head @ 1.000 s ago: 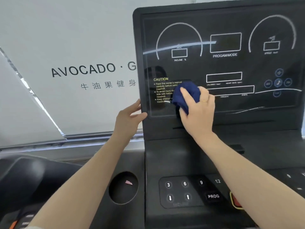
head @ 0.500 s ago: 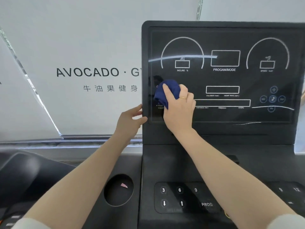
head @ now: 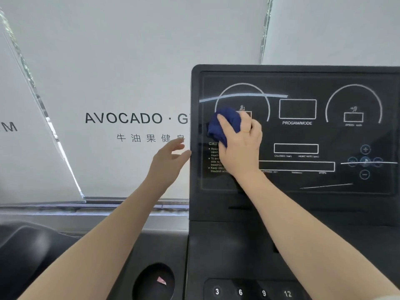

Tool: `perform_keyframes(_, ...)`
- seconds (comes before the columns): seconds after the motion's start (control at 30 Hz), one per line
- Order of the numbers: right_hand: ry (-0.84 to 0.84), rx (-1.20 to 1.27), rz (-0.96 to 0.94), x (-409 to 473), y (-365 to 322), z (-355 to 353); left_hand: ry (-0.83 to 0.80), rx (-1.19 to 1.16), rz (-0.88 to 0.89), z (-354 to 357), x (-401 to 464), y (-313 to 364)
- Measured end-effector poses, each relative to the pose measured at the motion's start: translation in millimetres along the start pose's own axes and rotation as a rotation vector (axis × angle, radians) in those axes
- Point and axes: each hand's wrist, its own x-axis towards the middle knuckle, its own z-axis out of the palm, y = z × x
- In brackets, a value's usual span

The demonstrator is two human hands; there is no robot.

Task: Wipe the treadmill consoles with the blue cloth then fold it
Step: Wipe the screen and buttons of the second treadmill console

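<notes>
right hand [head: 242, 146]: gripping the bunched blue cloth [head: 225, 124], pressing it flat against the console screen [head: 303, 135]; fingers curling over the wad, ring showing.
blue cloth: sitting at the upper left of the screen, over the incline dial, just above the caution text.
change: cloth is travelling up the glass, from beside the caution text half a second ago to the incline dial now; a second ago it was lower still and further right.
left hand [head: 171, 156]: fingers loose and spread, holding nothing; a moment ago it was clasping the console's left edge, now it is only just at that edge, possibly touching, hard to tell with the blur.
meaning: wiping is moving through the left column of this screen; the right half and the keypad [head: 251, 292] below are probably still waiting.
left to do: rest of this console, any other consoles, then the fold; cloth is still wadded, not folded.
other: cup holder [head: 154, 280] at lower left is holding a small pink scrap.
</notes>
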Motion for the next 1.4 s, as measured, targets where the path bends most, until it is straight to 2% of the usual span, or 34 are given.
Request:
perform_keyframes(0.03, 0.011, -0.015, -0.018, -4.3, -7.5, 2.4, -0.037, -0.012, 0.031, 0.9, 5.3, 4.2)
perform_keyframes(0.1, -0.023, -0.007, -0.198, -10.7, -14.8, 5.9, -0.144, -0.004, 0.094, 3.4, 13.9, 12.2)
perform_keyframes(0.17, -0.058, 0.01, -0.383, 2.3, -5.4, 5.4, -0.178, 0.033, 0.144, 6.0, 21.1, 17.2)
perform_keyframes(0.2, -0.055, 0.008, -0.407, 14.0, 2.9, 4.6, -0.172, 0.034, 0.155, 7.3, 23.8, 18.6)
perform_keyframes(0.27, -0.019, 0.005, -0.311, 37.9, 16.5, 4.4, -0.142, 0.029, 0.185, 8.8, 29.3, 20.5)
perform_keyframes(0.4, 0.02, 0.014, 0.057, 71.7, 17.9, 4.9, -0.053, 0.069, 0.237, 12.6, 41.8, 30.3)
perform_keyframes(0.47, 0.039, 0.025, 0.129, 73.4, 8.2, 7.9, 0.033, 0.056, 0.259, 15.1, 45.4, 36.7)
perform_keyframes(0.5, 0.045, 0.02, 0.109, 69.3, 2.3, 9.7, 0.07, 0.055, 0.277, 15.4, 46.1, 38.4)
perform_keyframes(0.6, 0.015, -0.022, -0.105, 47.5, -7.3, 14.0, 0.112, 0.026, 0.303, 14.1, 50.8, 38.5)
perform_keyframes(0.67, -0.006, 0.0, -0.211, 50.6, -0.3, 12.5, 0.111, -0.005, 0.263, 12.1, 53.9, 42.9)
perform_keyframes(0.73, -0.015, -0.001, -0.24, 69.1, 8.7, 11.6, 0.103, -0.006, 0.215, 9.5, 56.2, 47.9)
perform_keyframes(0.9, -0.041, -0.002, 0.021, 117.6, 3.6, 8.8, 0.089, 0.103, 0.227, 8.9, 54.8, 49.3)
perform_keyframes(0.97, -0.058, -0.027, 0.056, 111.4, -11.2, 11.3, 0.109, 0.136, 0.23, 9.1, 55.6, 52.6)
perform_keyframes(1.1, -0.117, -0.012, -0.145, 80.3, -35.3, 13.6, 0.114, 0.065, 0.211, 8.2, 54.0, 57.4)
perform_keyframes(1.2, -0.118, 0.011, -0.236, 93.8, -20.9, 8.7, 0.107, 0.012, 0.193, 9.7, 50.5, 53.0)
perform_keyframes(1.4, -0.096, -0.062, 0.126, 125.9, 20.4, -3.1, 0.101, 0.081, 0.23, 11.2, 52.7, 42.3)
